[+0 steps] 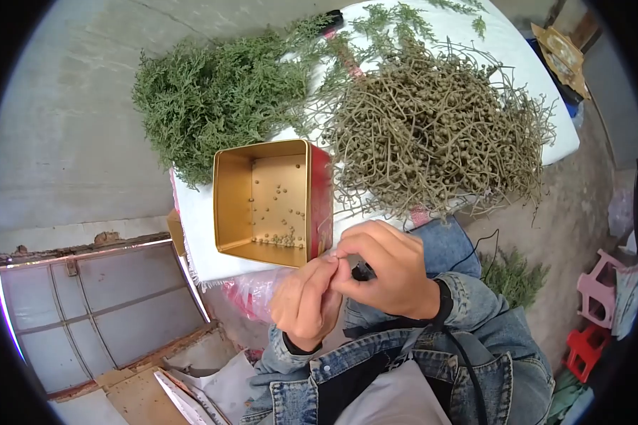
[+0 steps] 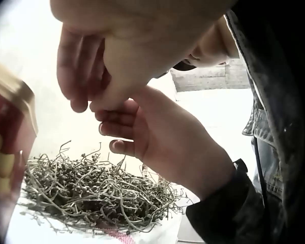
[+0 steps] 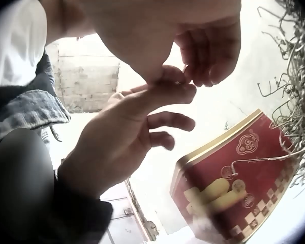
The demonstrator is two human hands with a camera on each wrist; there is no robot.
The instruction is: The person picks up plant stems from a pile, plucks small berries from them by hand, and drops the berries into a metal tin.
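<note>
In the head view, the left hand (image 1: 306, 301) and right hand (image 1: 386, 269) meet fingertip to fingertip just in front of a red tin (image 1: 321, 202). Thumbs and forefingers pinch together at a tiny thing, mostly hidden by the fingers; I cannot tell what it is. In the right wrist view, the right hand (image 3: 147, 35) is above and the left hand (image 3: 112, 134) below, its other fingers loosely bent. Small round brown seeds (image 1: 285, 239) lie scattered in the tin's gold inside, most along its near side. Behind the right hand sits a heap of knobbly, twisted brown stems (image 1: 439, 127).
Green feathery sprigs (image 1: 220, 99) are piled on the white-covered table (image 1: 216, 262) behind the tin. More greenery (image 1: 514, 276) lies on the floor at right, near a pink stool (image 1: 599, 287) and a red stool (image 1: 585, 352). Pink plastic (image 1: 252, 294) hangs below the table's edge.
</note>
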